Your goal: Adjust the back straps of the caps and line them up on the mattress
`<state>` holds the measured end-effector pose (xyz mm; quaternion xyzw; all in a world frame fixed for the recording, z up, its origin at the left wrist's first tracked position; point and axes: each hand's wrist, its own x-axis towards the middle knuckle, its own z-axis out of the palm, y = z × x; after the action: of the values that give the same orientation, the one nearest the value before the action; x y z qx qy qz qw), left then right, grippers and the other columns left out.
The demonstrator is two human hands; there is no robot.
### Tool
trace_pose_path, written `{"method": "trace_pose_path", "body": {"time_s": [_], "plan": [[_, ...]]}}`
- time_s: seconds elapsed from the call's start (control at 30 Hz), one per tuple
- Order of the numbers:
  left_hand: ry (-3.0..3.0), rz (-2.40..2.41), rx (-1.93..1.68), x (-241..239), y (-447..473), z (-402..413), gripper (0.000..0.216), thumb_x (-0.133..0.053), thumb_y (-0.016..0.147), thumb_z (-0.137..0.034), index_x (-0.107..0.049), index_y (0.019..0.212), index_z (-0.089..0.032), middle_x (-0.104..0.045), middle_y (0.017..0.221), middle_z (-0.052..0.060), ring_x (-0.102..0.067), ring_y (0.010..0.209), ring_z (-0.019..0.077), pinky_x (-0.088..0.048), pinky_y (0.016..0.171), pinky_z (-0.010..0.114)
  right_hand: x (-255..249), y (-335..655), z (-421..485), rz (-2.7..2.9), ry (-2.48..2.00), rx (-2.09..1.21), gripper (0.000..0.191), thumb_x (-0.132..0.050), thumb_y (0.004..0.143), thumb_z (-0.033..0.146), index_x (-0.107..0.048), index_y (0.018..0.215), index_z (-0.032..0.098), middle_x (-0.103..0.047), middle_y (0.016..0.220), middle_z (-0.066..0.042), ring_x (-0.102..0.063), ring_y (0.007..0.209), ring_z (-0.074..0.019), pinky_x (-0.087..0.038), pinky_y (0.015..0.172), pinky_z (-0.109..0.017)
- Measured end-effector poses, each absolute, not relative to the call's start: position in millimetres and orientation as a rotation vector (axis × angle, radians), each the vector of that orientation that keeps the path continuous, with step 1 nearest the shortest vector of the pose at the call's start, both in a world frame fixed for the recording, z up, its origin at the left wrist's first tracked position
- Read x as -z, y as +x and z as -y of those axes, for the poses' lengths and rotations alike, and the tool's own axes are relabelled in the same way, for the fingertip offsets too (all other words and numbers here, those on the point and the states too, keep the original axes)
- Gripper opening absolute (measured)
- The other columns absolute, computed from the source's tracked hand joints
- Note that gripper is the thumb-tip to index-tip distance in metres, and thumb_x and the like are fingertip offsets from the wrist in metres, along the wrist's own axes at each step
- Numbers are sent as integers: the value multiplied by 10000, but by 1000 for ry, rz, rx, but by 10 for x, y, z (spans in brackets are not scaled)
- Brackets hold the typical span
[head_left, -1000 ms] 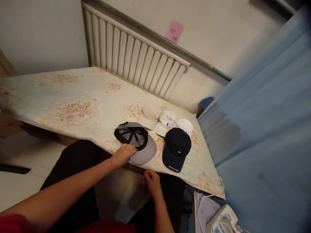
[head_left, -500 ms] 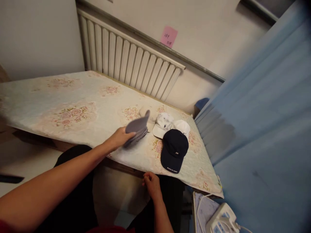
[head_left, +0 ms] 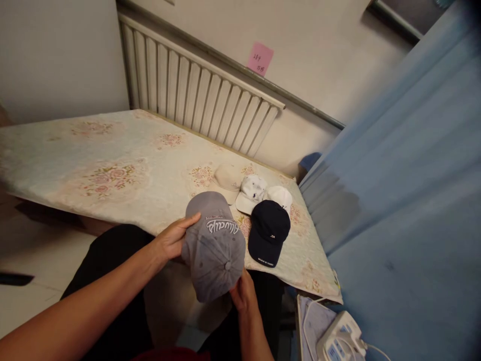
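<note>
A grey baseball cap with white lettering hangs between my hands over my lap, its brim pointing away from me. At the brim's left side, my left hand is closed on the cap, thumb on top. My right hand grips the back lower edge; its fingertips are hidden behind the cap. Just right of it, a black cap lies on the floral bed cover. Behind that are a white cap with a small dark logo, another white cap and a beige cap.
A white radiator runs along the wall behind the bed. On the right hangs a blue curtain. A white power strip with cables sits on a small stand at the lower right. A pink note is on the wall.
The grey cap has come nearer to me and turned from edge-on, so its crown and lettering show. My right hand has risen from my lap and taken hold of its back edge.
</note>
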<state>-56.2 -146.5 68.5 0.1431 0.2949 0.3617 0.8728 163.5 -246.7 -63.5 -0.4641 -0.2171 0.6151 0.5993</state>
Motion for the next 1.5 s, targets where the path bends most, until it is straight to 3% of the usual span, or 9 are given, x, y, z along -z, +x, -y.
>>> {"method": "trace_pose_path", "body": {"time_s": [0.1,0.3,0.5,0.63,1.1,1.33,1.5], "plan": [[420,-528,-731,-595,-565,1546,269,-768,719,-167,-705,963,-73,-764,831,149,-735,751,262,-586,805,391,511,1595,2504,409,-1033,-1489,433,-736,716,528,-730,948,163,-761,997,-129,-656,1108,-300,-566,836,-406],[621,-412,-628,-503,-608,1671,321,-765,705,-157,-722,1022,-153,-767,854,97,-730,800,248,-570,807,371,194,1669,2496,552,-951,-1472,575,-685,687,700,-721,973,201,-765,962,-107,-686,1039,-308,-569,833,-443],[726,-399,-529,-512,-648,1714,444,-782,686,-185,-697,1119,-139,-760,929,130,-722,827,255,-548,828,365,-301,1719,2438,763,-1009,-1487,408,-813,628,469,-695,894,184,-757,834,-73,-714,933,-293,-576,797,-393],[738,-377,-509,-506,-674,1703,503,-802,679,-214,-683,1162,-136,-762,924,133,-722,828,262,-548,815,359,-474,1678,2423,740,-985,-1484,410,-832,535,326,-684,892,190,-749,804,-50,-718,901,-288,-586,763,-385],[704,-386,-408,-366,-706,1758,484,-809,699,-324,-705,1127,-125,-764,935,137,-722,810,228,-538,839,330,-406,1688,2531,633,-959,-1431,517,-844,535,432,-687,966,193,-760,872,-76,-708,948,-314,-572,808,-429],[624,-347,-432,-414,-652,1875,395,-807,690,-253,-726,1044,-98,-766,917,152,-727,788,231,-561,805,334,-289,1745,2501,637,-996,-1430,478,-793,631,436,-688,1032,198,-763,936,-71,-706,962,-299,-573,801,-411],[575,-340,-429,-579,-591,1965,272,-788,714,-229,-748,952,-103,-769,900,141,-731,776,223,-572,785,321,-159,1733,2451,620,-1020,-1438,370,-776,669,445,-707,931,193,-763,853,-54,-711,928,-277,-569,823,-400]]}}
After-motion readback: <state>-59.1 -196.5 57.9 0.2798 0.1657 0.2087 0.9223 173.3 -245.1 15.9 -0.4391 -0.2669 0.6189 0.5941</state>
